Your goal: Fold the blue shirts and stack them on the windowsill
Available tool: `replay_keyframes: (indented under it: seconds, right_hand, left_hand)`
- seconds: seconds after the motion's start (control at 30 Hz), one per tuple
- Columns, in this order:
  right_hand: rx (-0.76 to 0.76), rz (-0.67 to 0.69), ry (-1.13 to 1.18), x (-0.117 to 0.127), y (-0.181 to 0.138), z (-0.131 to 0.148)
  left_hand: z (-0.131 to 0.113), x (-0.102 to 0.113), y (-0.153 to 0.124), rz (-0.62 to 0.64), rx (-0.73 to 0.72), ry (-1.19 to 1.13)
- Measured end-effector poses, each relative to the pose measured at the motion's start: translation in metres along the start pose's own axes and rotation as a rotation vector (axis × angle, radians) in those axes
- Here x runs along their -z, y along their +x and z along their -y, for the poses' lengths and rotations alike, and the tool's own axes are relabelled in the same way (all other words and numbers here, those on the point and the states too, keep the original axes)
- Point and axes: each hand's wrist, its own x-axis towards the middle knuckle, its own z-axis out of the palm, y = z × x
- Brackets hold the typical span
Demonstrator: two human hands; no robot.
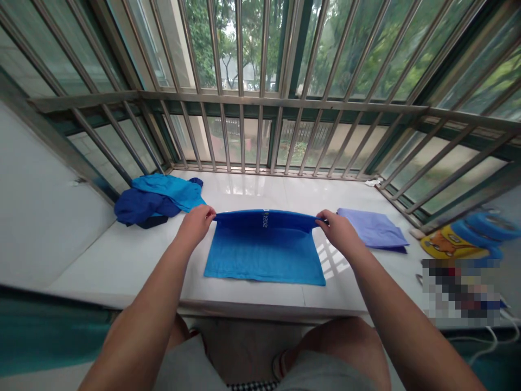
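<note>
A blue garment [264, 255], folded to a rectangle, lies on the white sill in front of me. Its far edge is lifted and folds toward me, showing a darker blue side with a white "2024" print. At the left end of that raised edge, my left hand [198, 222] pinches the cloth. My right hand [336, 228] grips the right end of the same edge, so the cloth stretches between both hands. The near part rests flat on the sill. How many layers my fingers hold cannot be made out.
Crumpled blue clothes [157, 201] are heaped at the left. A folded purple cloth [372, 228] lies right of my right hand. A yellow-and-blue container [456, 244] and a blurred-out patch are at the far right. Metal window bars [260, 100] line the back.
</note>
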Motion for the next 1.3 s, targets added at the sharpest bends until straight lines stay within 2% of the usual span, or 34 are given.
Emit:
replay_keyframes:
  seconds: [0.07, 0.17, 0.3, 0.57, 0.77, 0.87, 0.97, 1.1, 1.2, 1.3]
  right_hand:
    - [0.015, 0.016, 0.054, -0.015, -0.032, -0.009]
    - [0.03, 0.081, 0.096, -0.046, -0.075, -0.024]
    - [0.055, 0.132, 0.103, -0.074, -0.107, -0.03]
    - [0.057, 0.157, 0.056, -0.073, -0.112, -0.024]
    - [0.076, 0.139, -0.027, -0.073, -0.12, -0.031]
    - [0.058, 0.115, -0.043, -0.078, -0.129, -0.034]
    - [0.087, 0.013, -0.051, -0.085, -0.137, -0.032]
    - [0.243, -0.132, -0.04, -0.096, -0.146, -0.025]
    - [0.369, -0.078, -0.06, -0.104, -0.157, -0.025]
    - [0.389, -0.034, -0.095, -0.107, -0.173, -0.033]
  left_hand:
    - [0.002, -0.013, -0.039, 0.006, -0.005, -0.018]
    - [0.002, -0.034, -0.09, 0.105, -0.029, -0.05]
    - [0.003, -0.054, -0.127, 0.192, -0.082, -0.065]
    - [0.003, -0.067, -0.148, 0.043, -0.033, -0.181]
    - [0.011, -0.072, -0.156, 0.042, -0.023, -0.137]
    - [0.016, -0.074, -0.16, 0.022, -0.07, -0.077]
    - [0.021, -0.079, -0.164, -0.051, -0.122, -0.037]
    - [0.028, -0.089, -0.17, -0.117, -0.261, -0.022]
    - [0.032, -0.093, -0.181, -0.081, -0.362, -0.011]
    - [0.035, -0.091, -0.199, -0.039, -0.391, 0.029]
